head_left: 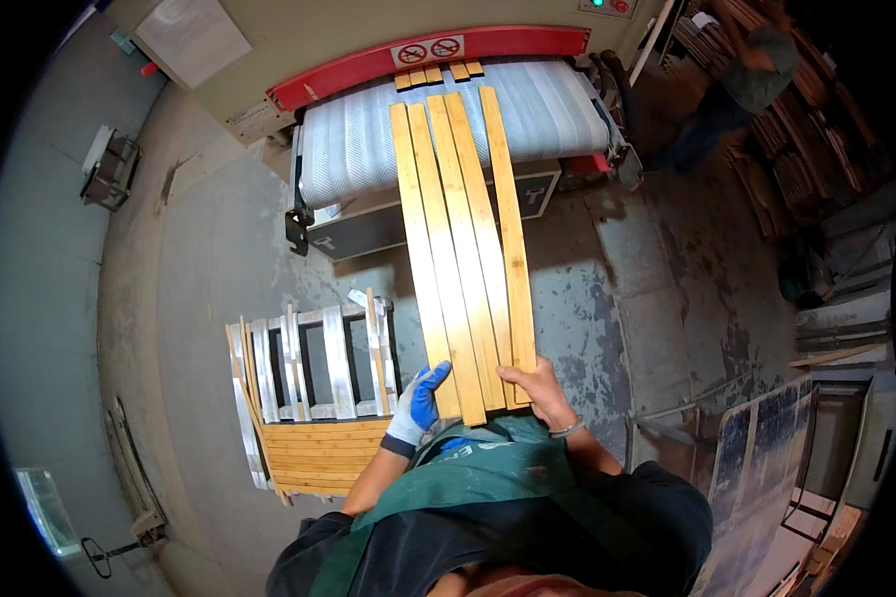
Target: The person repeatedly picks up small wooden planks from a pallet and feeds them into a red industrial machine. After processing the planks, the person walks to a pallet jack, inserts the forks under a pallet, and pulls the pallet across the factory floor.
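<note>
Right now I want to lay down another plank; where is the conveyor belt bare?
The conveyor belt is bare left of the narrow wooden planks, to its left edge, and right of them, to its right edge. The middle is crowded: the planks' far ends reach over it, and more plank ends show beneath the red guard.

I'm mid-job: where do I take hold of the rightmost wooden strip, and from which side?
Rightmost strip: probably best by its near end, coming from the right, pinching top and underside. Its right long edge is free, while other strips lie close on its left there; its far end is over the belt. The right grip is at that near end.
</note>
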Demonstrator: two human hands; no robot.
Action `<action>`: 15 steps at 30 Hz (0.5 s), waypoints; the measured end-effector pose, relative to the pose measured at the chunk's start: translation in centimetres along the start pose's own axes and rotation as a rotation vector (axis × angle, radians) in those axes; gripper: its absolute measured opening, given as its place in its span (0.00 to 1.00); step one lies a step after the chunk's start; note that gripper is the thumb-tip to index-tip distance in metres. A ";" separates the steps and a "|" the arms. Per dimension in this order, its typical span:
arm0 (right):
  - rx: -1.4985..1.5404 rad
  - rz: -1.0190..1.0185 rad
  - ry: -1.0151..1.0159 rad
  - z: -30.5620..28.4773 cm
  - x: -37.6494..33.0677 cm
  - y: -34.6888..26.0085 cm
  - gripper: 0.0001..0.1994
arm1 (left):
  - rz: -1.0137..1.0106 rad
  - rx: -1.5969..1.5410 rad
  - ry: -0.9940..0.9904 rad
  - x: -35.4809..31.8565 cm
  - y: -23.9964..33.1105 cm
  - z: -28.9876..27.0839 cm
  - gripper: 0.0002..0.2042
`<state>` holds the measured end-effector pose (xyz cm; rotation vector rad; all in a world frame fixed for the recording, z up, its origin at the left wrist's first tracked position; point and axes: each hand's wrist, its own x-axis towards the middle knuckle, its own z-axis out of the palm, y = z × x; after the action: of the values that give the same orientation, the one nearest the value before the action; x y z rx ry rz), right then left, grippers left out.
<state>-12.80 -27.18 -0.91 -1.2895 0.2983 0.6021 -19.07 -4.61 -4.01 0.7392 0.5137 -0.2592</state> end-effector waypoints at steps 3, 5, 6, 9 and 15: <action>0.172 0.064 -0.106 -1.8 1.0 -1.8 0.18 | -0.182 -0.325 -0.050 1.7 1.0 0.4 0.20; 0.217 0.105 -0.142 -2.6 1.9 -2.5 0.18 | -0.149 -0.303 -0.056 2.5 1.6 0.8 0.21; 0.212 0.128 -0.155 -2.9 2.5 -2.6 0.18 | -0.132 -0.291 -0.058 2.8 1.8 0.9 0.22; 0.188 0.130 -0.241 -3.4 4.3 -3.4 0.21 | -0.102 -0.301 -0.068 4.0 2.3 0.6 0.20; 0.273 0.149 -0.365 -4.7 7.8 -4.6 0.25 | -0.046 -0.253 0.001 6.6 3.9 0.8 0.21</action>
<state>-3.25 -30.43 -2.56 -0.8799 0.1671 0.8768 -11.63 -2.71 -4.73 0.4824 0.5536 -0.2316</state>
